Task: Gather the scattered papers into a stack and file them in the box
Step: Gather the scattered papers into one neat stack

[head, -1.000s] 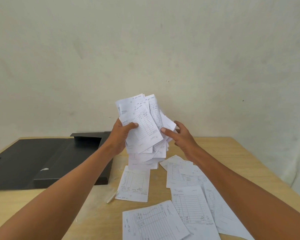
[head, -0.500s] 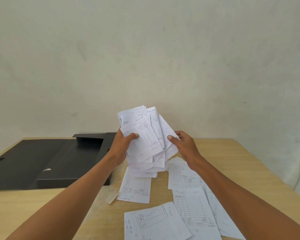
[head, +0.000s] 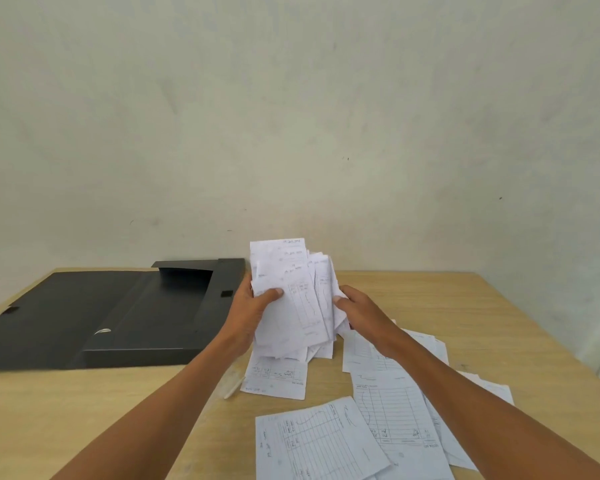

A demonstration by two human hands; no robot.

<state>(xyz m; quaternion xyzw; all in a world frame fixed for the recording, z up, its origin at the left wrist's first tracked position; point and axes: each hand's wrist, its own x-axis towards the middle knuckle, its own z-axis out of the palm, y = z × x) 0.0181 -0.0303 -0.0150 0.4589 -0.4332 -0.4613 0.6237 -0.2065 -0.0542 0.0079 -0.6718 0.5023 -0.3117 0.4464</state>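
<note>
1. The paper bundle (head: pixel 291 299) is an uneven sheaf of white printed forms. It is held roughly upright above the table between both hands, and its edges are not aligned.
2. The left hand (head: pixel 252 311) grips the left edge of the paper bundle. The thumb lies across the front face; the fingers are behind and hidden.
3. The right hand (head: pixel 359 308) grips the right edge. The thumb is on the front and the fingers wrap behind.
4. Directly below the grip, a single form (head: pixel 278 375) lies flat on the table. The lower edges of the paper bundle hang over its far end.
5. Below and to the right of the grip, several loose forms (head: pixel 392 410) overlap one another, partly under the right forearm.
6. Left of the grip stands the black box (head: pixel 132 355), open. Its lid (head: pixel 49 306) lies flat farther left, and its right wall is just beside the left hand.
7. A small pale sliver (head: pixel 234 388) lies beside the single form; what it is cannot be told.
8. The wooden table (head: pixel 499 323) carries all of these items, and a plain wall (head: pixel 291 116) stands behind the grip.
</note>
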